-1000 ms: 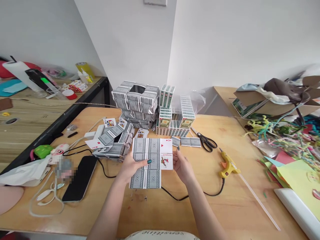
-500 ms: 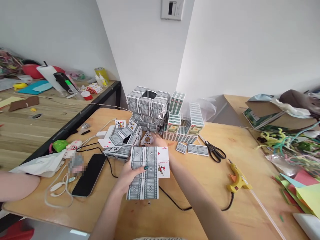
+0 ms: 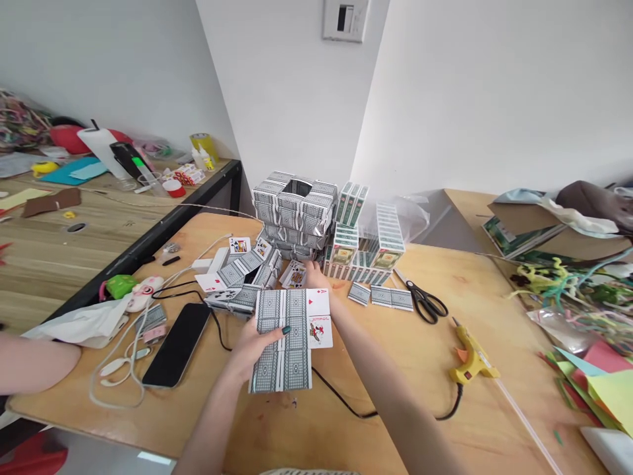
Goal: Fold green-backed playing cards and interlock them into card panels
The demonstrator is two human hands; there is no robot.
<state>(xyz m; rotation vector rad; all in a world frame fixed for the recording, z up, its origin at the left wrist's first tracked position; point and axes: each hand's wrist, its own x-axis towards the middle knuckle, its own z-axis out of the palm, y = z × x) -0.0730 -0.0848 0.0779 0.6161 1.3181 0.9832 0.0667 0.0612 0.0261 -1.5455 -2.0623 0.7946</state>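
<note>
Head view: the left hand (image 3: 257, 346) grips a flat panel of joined playing cards (image 3: 289, 336), thumb pressed across its patterned face, fingers behind, forearm rising from the lower edge of the frame. The panel is held tilted just above the wooden table (image 3: 376, 389). The right hand (image 3: 312, 278) is stretched forward past the panel's top edge, its fingertips on a loose face-up card (image 3: 295, 274) lying before the card tower (image 3: 295, 214); its grasp cannot be told. Scissors (image 3: 424, 301) and a glue gun (image 3: 472, 359) lie to the right.

Scissors (image 3: 421, 301) lie right of the card boxes (image 3: 363, 245), glue gun (image 3: 470, 356) nearer.
</note>
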